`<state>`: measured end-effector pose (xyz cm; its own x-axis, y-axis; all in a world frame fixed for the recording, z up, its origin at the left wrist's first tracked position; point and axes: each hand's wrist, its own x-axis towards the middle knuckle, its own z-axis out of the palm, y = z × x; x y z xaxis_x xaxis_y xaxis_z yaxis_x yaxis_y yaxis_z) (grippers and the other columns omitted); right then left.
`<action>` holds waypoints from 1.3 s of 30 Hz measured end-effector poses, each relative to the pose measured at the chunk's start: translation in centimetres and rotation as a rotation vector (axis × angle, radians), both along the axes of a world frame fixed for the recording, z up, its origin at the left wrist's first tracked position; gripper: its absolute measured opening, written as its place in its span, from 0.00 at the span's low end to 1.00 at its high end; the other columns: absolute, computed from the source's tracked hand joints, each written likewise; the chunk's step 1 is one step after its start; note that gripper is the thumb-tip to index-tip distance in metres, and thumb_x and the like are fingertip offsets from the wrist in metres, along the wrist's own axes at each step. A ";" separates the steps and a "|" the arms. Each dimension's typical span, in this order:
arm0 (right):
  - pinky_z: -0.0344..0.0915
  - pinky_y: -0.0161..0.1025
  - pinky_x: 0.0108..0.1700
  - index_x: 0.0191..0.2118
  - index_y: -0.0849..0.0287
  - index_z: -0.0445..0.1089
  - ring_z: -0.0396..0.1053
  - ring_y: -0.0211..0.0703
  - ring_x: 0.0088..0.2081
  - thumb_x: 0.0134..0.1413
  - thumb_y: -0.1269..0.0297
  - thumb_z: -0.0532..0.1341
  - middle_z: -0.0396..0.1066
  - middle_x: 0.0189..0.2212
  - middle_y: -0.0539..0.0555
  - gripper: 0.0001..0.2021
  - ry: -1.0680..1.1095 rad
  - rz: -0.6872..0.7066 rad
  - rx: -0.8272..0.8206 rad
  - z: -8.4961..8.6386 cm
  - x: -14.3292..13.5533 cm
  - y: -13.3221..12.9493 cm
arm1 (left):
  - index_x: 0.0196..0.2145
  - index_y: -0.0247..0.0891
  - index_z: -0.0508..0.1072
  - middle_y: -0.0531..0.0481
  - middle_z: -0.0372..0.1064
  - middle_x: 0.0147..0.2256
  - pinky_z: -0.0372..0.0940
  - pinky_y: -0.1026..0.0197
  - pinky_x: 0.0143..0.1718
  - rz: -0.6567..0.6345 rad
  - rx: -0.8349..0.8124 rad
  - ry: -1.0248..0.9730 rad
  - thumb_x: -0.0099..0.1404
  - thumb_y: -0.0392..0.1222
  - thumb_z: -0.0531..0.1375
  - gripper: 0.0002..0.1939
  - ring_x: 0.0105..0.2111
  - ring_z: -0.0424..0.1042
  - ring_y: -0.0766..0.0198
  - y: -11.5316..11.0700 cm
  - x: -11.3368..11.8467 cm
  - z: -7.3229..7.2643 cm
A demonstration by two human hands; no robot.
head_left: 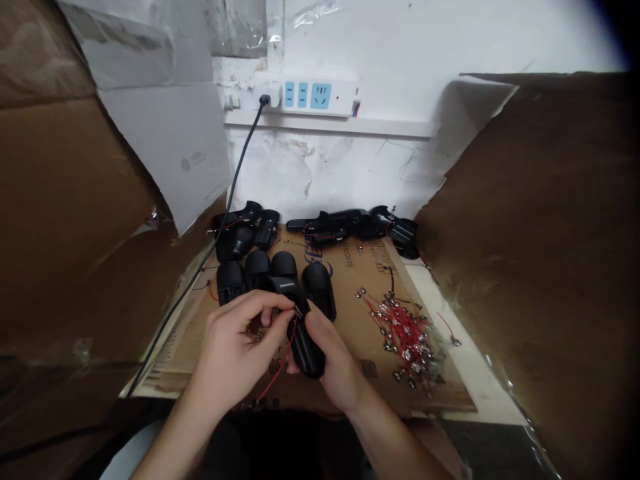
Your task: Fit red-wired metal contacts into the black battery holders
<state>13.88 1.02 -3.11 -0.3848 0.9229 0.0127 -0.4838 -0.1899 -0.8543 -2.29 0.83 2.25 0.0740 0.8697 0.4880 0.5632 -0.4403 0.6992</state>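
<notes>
My right hand (334, 350) is wrapped round a black plastic housing (307, 351) with a rounded handle and small pale lettering on its head. With thumb and forefinger pinched, my left hand (244, 347) holds a small metal contact (299, 311) against the housing's middle. A thin red wire (274, 380) hangs down from that spot toward the table's front edge. Just beyond my hands stand several black housings, among them one at the right (319, 291) and one at the left (231, 283). My fingertips partly hide the contact.
A heap of red wires with metal contacts (407, 333) lies right on the cardboard sheet (350, 383). More black housings (330, 227) line the back. A black cable (200, 257) runs from the power strip (310, 98) down the left. Cardboard walls (545, 233) rise on both sides.
</notes>
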 end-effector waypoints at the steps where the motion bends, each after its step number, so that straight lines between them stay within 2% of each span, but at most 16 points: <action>1: 0.69 0.33 0.29 0.58 0.52 0.75 0.70 0.35 0.26 0.69 0.36 0.63 0.73 0.35 0.50 0.27 -0.005 0.000 0.001 0.0 0.0 0.0 | 0.43 0.44 0.84 0.56 0.70 0.29 0.65 0.67 0.34 -0.006 -0.011 0.000 0.71 0.37 0.67 0.05 0.29 0.71 0.69 0.0 -0.1 0.0; 8: 0.69 0.33 0.30 0.63 0.52 0.73 0.70 0.35 0.27 0.70 0.35 0.60 0.73 0.38 0.51 0.29 -0.067 0.010 0.010 -0.4 0.2 -0.2 | 0.43 0.43 0.84 0.55 0.70 0.29 0.65 0.65 0.32 -0.006 -0.077 -0.048 0.72 0.40 0.68 0.05 0.29 0.71 0.67 0.1 -0.5 -0.5; 13: 0.69 0.36 0.32 0.63 0.51 0.72 0.70 0.36 0.29 0.72 0.35 0.57 0.74 0.46 0.54 0.29 -0.134 0.011 0.050 0.2 -0.1 -0.5 | 0.43 0.45 0.85 0.54 0.76 0.33 0.67 0.64 0.33 0.024 0.012 0.036 0.72 0.37 0.67 0.06 0.30 0.73 0.66 -0.2 -0.1 0.0; 16: 0.70 0.39 0.33 0.64 0.50 0.70 0.69 0.40 0.30 0.72 0.33 0.56 0.73 0.41 0.53 0.30 -0.195 0.005 0.088 0.8 0.0 -0.8 | 0.35 0.43 0.81 0.53 0.78 0.36 0.67 0.63 0.36 0.127 0.098 0.050 0.69 0.37 0.70 0.04 0.33 0.75 0.66 -0.4 0.2 0.3; 18: 0.71 0.40 0.35 0.65 0.50 0.70 0.68 0.43 0.31 0.71 0.30 0.54 0.71 0.34 0.51 0.33 -0.237 0.013 0.125 1.0 0.3 -0.9 | 0.31 0.42 0.75 0.53 0.76 0.36 0.67 0.62 0.37 0.217 0.137 0.025 0.65 0.39 0.74 0.11 0.35 0.75 0.64 -0.3 0.2 0.5; 20: 0.69 0.41 0.34 0.67 0.51 0.69 0.67 0.45 0.30 0.71 0.29 0.52 0.69 0.29 0.50 0.35 -0.262 0.038 0.154 1.2 0.7 -0.9 | 0.36 0.42 0.74 0.52 0.76 0.41 0.68 0.60 0.40 0.266 0.152 -0.006 0.60 0.42 0.77 0.16 0.39 0.75 0.61 -0.3 -0.1 0.6; 22: 0.68 0.42 0.34 0.67 0.50 0.69 0.68 0.46 0.30 0.72 0.30 0.50 0.69 0.29 0.50 0.35 -0.277 0.069 0.169 1.5 1.0 -0.8 | 0.50 0.44 0.75 0.47 0.75 0.52 0.70 0.58 0.47 0.206 0.125 0.022 0.61 0.43 0.77 0.23 0.48 0.75 0.56 -0.2 -0.5 0.8; 24: 0.70 0.44 0.38 0.65 0.49 0.73 0.71 0.48 0.35 0.75 0.33 0.50 0.71 0.33 0.52 0.32 -0.323 0.069 0.228 1.7 1.4 -0.5 | 0.58 0.47 0.74 0.45 0.73 0.58 0.70 0.55 0.55 0.049 0.063 0.075 0.66 0.41 0.72 0.24 0.55 0.74 0.54 -0.2 -0.8 1.1; 26: 0.70 0.48 0.48 0.58 0.49 0.79 0.73 0.51 0.42 0.77 0.38 0.51 0.74 0.38 0.54 0.27 -0.408 0.032 0.353 2.0 1.8 -0.2 | 0.55 0.47 0.76 0.47 0.76 0.54 0.69 0.56 0.56 -0.079 -0.012 0.111 0.70 0.38 0.67 0.16 0.54 0.76 0.56 -0.4 -1.3 1.6; 28: 0.66 0.50 0.54 0.52 0.49 0.82 0.73 0.52 0.48 0.78 0.40 0.51 0.76 0.43 0.56 0.26 -0.467 -0.033 0.482 2.2 2.4 0.4 | 0.50 0.46 0.75 0.50 0.76 0.49 0.71 0.59 0.50 -0.107 -0.069 0.120 0.69 0.35 0.65 0.13 0.49 0.77 0.58 -0.7 -1.7 2.5; 29: 0.66 0.50 0.54 0.51 0.49 0.83 0.73 0.53 0.48 0.78 0.40 0.50 0.77 0.43 0.56 0.27 -0.476 -0.087 0.519 2.1 2.8 0.8 | 0.48 0.46 0.74 0.50 0.75 0.47 0.71 0.60 0.48 -0.104 -0.095 0.129 0.68 0.34 0.65 0.13 0.46 0.77 0.59 -1.0 -1.9 3.0; 32: 0.65 0.48 0.50 0.51 0.49 0.82 0.72 0.51 0.45 0.78 0.44 0.51 0.77 0.41 0.55 0.24 -0.527 -0.410 0.514 1.4 4.2 2.3 | 0.45 0.48 0.74 0.53 0.76 0.45 0.71 0.61 0.44 -0.211 -0.241 0.203 0.63 0.31 0.65 0.15 0.43 0.78 0.60 -2.5 -1.8 3.9; 34: 0.65 0.47 0.49 0.50 0.51 0.81 0.72 0.51 0.45 0.76 0.48 0.57 0.77 0.41 0.54 0.18 -0.626 -0.650 0.483 0.7 5.1 3.4 | 0.42 0.49 0.76 0.54 0.78 0.44 0.72 0.61 0.40 -0.386 -0.414 0.322 0.59 0.29 0.65 0.17 0.41 0.79 0.59 -4.2 -0.4 2.9; 35: 0.65 0.47 0.49 0.50 0.52 0.81 0.71 0.51 0.45 0.74 0.50 0.60 0.77 0.42 0.55 0.15 -0.674 -0.727 0.478 0.4 5.4 3.9 | 0.42 0.49 0.78 0.52 0.79 0.44 0.72 0.60 0.38 -0.453 -0.523 0.404 0.59 0.29 0.65 0.17 0.41 0.79 0.57 -5.2 0.7 1.6; 37: 0.65 0.47 0.48 0.49 0.54 0.80 0.71 0.51 0.43 0.72 0.53 0.61 0.76 0.42 0.55 0.13 -0.742 -0.793 0.492 0.0 6.1 4.5 | 0.40 0.46 0.82 0.46 0.82 0.40 0.72 0.57 0.33 -0.647 -0.698 0.561 0.62 0.31 0.62 0.13 0.36 0.81 0.53 -7.1 3.7 -2.5; 39: 0.66 0.47 0.47 0.50 0.55 0.79 0.71 0.50 0.42 0.73 0.56 0.60 0.76 0.41 0.55 0.13 -0.801 -0.809 0.537 -0.2 6.6 4.9 | 0.37 0.41 0.85 0.42 0.80 0.31 0.72 0.53 0.30 -0.651 -0.839 0.568 0.62 0.32 0.63 0.11 0.30 0.81 0.49 -8.5 6.8 -7.4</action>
<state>20.50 5.91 -3.27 0.2143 0.8483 0.4842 0.3897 0.3803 -0.8388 4.52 -7.67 -5.15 0.6376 0.6207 -0.4564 0.7248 -0.2826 0.6283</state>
